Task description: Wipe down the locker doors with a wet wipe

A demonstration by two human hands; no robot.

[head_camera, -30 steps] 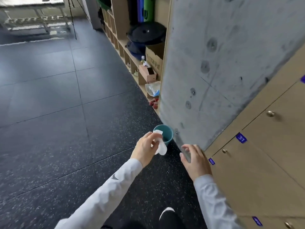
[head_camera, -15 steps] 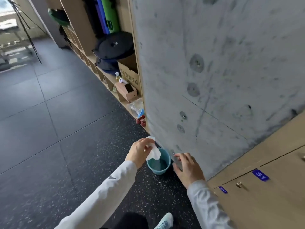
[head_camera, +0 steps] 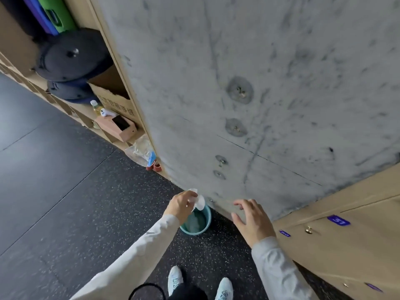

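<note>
Since earlier: right hand (head_camera: 253,221) has lifted off the concrete wall (head_camera: 238,61), fingers now spread apart and holding nothing | left hand (head_camera: 180,205) fingers pinch the wet wipe (head_camera: 198,201) above the teal bucket (head_camera: 195,221); locker doors (head_camera: 346,245) far right

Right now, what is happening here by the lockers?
A person stands at a grey concrete wall. The left hand pinches a white wet wipe above a small teal bin on the floor. The right hand hovers open, holding nothing. The wooden locker doors at the right are not being touched.
</note>
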